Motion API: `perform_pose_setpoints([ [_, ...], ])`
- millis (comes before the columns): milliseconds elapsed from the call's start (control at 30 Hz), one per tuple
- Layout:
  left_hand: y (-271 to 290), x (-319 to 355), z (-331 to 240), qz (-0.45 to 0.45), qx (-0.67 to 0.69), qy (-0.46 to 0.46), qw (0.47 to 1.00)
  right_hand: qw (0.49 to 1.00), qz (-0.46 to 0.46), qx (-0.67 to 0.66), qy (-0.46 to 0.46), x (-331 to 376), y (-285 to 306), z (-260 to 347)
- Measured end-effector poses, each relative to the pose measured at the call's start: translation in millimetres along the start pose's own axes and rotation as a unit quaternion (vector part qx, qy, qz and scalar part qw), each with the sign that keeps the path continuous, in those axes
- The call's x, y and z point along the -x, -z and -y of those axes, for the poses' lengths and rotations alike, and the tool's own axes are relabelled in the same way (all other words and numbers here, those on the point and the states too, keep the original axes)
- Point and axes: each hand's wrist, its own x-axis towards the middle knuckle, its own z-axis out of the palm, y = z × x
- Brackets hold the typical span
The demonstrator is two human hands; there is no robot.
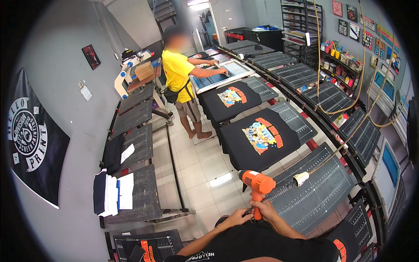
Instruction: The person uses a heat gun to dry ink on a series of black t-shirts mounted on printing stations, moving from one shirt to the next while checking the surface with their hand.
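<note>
My right hand (266,207) is wrapped round the handle of an orange heat gun (261,181), whose dark nozzle points to the left and away from me. Close beside the handle, my left hand (238,218) has its fingers closed on a small dark thing, too small to make out. Beyond the gun, a black T-shirt (290,139) with a colourful cartoon print is stretched flat on a platen. On the bare grey platen (318,203) to the right lies a pale socket (301,177) at the end of a hanging cable.
Farther off, a person in a yellow T-shirt (176,65) works with both hands at a printing screen (238,70). Another printed shirt (231,101) lies between us. Platens line the left, one holding folded cloth and papers (125,192). Ink containers (336,54) fill the shelves at right.
</note>
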Motion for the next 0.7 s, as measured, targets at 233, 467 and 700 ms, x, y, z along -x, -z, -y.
perform_pose_setpoints([
  [233,-4,4,6,-0.030,0.025,-0.015,0.999,1.000,0.011,0.006,0.001,1,-3,-2],
  [467,-4,11,-15,-0.037,-0.030,-0.021,0.999,0.999,0.013,0.029,0.007,3,-3,-4],
  [700,-6,14,-14,-0.048,0.007,-0.042,0.998,0.999,-0.002,0.028,0.016,8,-8,-2],
])
